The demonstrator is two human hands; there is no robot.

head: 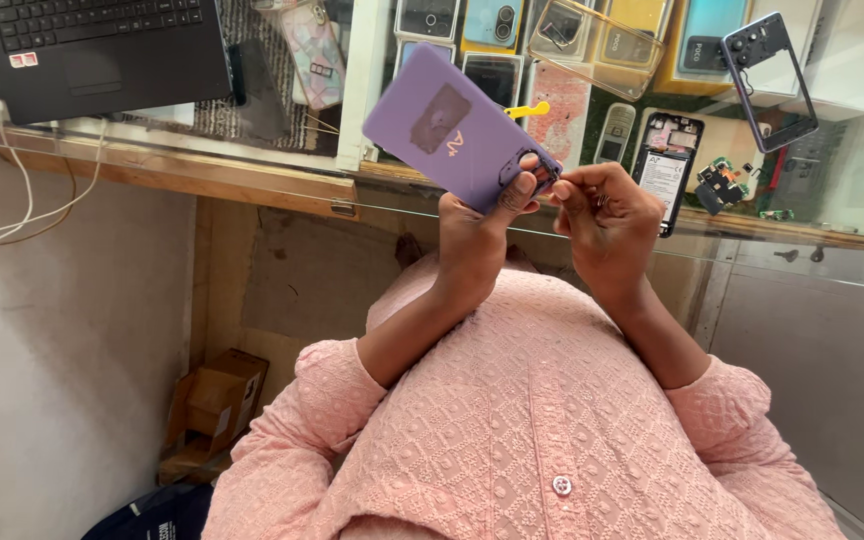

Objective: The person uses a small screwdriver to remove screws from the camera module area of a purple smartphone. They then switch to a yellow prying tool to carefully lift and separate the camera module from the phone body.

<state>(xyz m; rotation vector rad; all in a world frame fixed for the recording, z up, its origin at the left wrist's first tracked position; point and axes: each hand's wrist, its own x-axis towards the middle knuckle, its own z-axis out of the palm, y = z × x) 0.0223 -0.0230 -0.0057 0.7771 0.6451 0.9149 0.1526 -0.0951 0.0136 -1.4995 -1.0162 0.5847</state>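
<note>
Pink sleeves fill foreground. Left hand (pixel 472 235) raised, fingers clamped on purple back cover (pixel 452 125) over glass surface (pixel 802 255). Right hand (pixel 607 210) fingers pinch at its camera cutout (pixel 535 172); pinched item too small to identify.

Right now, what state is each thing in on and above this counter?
Purple back cover: off its phone, held up tilted in the left hand.
Right hand: fingertips pinched at the cover's camera cutout.
Opened phone: back removed, insides exposed, lying flat on the glass counter.
Phone frame: bare, lying apart.
Clear case: empty.
Laptop: open, keyboard showing.
Cardboard box: flaps open, on the floor.
</note>
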